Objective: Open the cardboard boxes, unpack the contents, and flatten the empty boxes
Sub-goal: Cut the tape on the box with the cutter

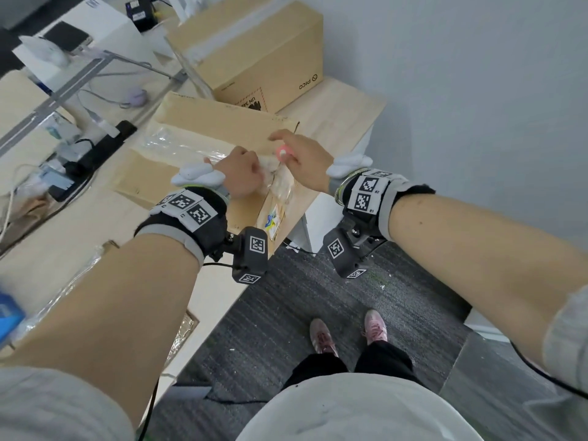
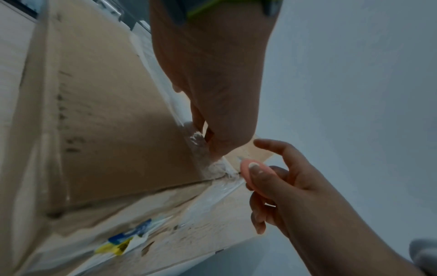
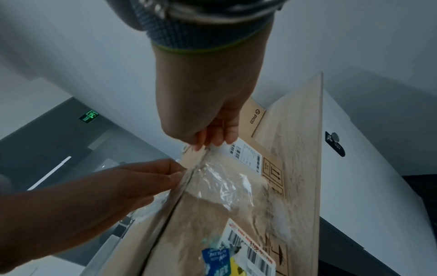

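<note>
Nearest on the wooden desk (image 1: 343, 103) lies the box being worked on (image 1: 222, 122), its near end at the desk's near edge and its top seam covered by clear packing tape (image 2: 212, 164).

The left hand (image 1: 241, 173) has its fingers curled down onto the crumpled tape at the near end of the seam and appears to pinch it; the exact hold is blurred. The right hand (image 1: 302, 157) grips a small pink cutter (image 2: 254, 169) between thumb and curled fingers, forefinger extended, with the cutter tip just beside the seam's near corner and close to the left fingertips.

Beyond it, at the far end of the desk, stands a second box marked PICO (image 1: 254, 52), taped shut.

Likely faults from here:
- The cutter may nick the left fingers, because both hands work at the same corner
- The tape may tear short, since it is already wrinkled
- The box may slide off, because its near end sits at the desk edge
- A deep cut may mark the contents

Count: two cardboard boxes, one cutter, two hands
</note>
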### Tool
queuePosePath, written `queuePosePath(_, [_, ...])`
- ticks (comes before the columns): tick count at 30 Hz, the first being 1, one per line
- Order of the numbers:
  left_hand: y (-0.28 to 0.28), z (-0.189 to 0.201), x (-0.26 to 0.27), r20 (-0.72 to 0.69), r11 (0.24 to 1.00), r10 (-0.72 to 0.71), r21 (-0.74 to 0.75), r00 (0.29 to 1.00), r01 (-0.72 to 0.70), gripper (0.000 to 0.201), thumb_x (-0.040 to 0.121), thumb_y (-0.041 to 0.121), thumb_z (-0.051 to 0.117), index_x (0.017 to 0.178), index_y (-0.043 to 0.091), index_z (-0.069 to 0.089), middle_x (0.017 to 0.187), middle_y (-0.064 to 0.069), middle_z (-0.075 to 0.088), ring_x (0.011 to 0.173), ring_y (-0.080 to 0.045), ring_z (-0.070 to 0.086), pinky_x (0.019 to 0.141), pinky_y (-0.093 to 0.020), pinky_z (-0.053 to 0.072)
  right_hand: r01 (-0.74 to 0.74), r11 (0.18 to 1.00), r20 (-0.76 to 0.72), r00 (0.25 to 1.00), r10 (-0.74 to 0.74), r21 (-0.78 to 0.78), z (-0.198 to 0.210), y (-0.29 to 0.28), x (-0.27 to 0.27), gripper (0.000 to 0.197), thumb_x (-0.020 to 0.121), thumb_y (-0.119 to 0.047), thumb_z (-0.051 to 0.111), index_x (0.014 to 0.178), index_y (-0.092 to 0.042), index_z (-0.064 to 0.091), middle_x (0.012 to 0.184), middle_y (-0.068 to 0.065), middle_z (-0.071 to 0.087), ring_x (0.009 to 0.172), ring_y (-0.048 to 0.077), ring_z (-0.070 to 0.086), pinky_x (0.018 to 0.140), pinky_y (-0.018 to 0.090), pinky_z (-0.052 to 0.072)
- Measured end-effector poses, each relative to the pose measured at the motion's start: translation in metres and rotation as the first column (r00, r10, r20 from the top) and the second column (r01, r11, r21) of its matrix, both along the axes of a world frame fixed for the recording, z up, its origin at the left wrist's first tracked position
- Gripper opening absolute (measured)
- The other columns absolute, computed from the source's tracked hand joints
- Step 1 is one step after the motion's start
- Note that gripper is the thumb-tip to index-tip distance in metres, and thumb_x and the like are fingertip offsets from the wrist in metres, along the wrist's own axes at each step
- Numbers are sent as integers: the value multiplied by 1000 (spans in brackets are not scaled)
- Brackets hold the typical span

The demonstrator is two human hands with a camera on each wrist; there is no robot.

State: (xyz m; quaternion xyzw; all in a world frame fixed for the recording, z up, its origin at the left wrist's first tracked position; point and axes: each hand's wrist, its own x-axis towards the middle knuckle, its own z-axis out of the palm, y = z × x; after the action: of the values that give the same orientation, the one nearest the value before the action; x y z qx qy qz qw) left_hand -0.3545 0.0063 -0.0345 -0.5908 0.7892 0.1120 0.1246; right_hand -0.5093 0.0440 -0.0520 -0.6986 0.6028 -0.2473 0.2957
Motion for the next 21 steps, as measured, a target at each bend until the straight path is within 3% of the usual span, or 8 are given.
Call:
queuePosePath(2, [-2,3,-1,14,999,29,22,999,-29,34,93,22,40,123,13,54,137,-1,42,127,-24,44,114,-57,8,-3,999,-10,1000,4,45,5,-1,3,31,95,-16,49,124,-6,44,98,14,63,88,30,59,75,38,47])
queuePosePath(7, [-1,7,-5,11,998,59,24,998,-59,33,94,24,45,122,10,56,137,-5,43,122,-27,49,115,-52,12,-61,998,-140,988,61,1,18,-8,8,23,91,-20,58,111,-9,59,105,7,64,95,25,58,69,25,36])
queuePosePath(12, [2,7,-9,12,997,81,11,997,-81,34,93,28,48,120,10,58,133,-7,46,119,-28,51,114,-51,17,-171,985,-286,942,174,37,32,-13,16,23,90,-13,56,110,-9,66,108,9,67,99,26,61,76,29,45])
queuePosePath(16, [5,12,-15,35,992,125,-6,992,-125,33,94,17,47,126,7,54,138,-6,43,122,-24,50,107,-39,26,-217,972,-419,877,236,94,46,-17,18,24,88,-6,51,103,-5,69,102,10,70,95,28,64,71,26,44])
queuePosePath(21, [8,15,-12,-19,994,113,3,993,-113,32,95,14,44,125,5,50,138,-7,42,121,-27,50,105,-40,25,-229,968,-417,874,250,100,50,-13,11,24,89,-8,51,104,-5,69,103,10,69,94,28,64,75,28,47])
